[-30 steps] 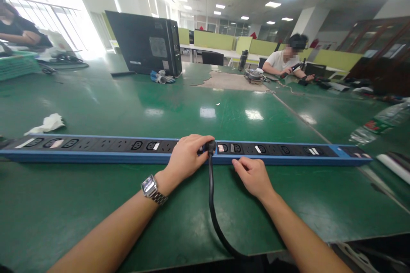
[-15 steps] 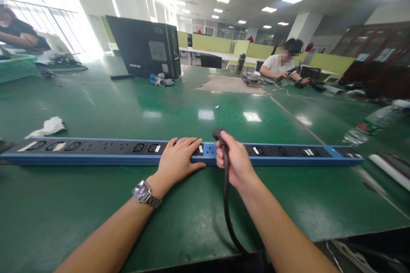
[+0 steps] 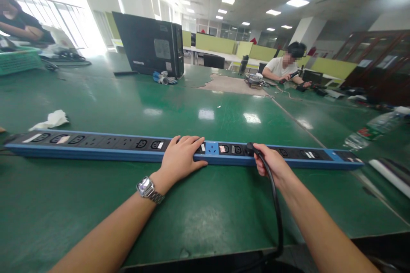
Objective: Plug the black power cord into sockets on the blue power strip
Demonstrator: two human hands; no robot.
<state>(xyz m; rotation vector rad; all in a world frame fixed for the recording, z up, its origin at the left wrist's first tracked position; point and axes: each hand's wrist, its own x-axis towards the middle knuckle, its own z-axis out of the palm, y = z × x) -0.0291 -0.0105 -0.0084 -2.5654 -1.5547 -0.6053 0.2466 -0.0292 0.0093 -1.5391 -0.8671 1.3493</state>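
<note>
A long blue and black power strip lies across the green table, with several sockets along its top. My left hand rests on the strip just left of the blue socket, fingers spread over its top and thumb along the front edge. A silver watch is on that wrist. My right hand grips a black power plug over the strip, right of the blue socket. Whether the plug is seated in a socket cannot be told. Its black cable hangs down toward the near table edge.
Crumpled tissue lies behind the strip's left end. A black computer case and gloves stand farther back. A plastic bottle lies at right. One person sits across the table, another at far left.
My right hand has moved the plug to the right along the strip, from beside the blue socket to sockets farther along. My left hand stays on the strip. The view has shifted slightly.
</note>
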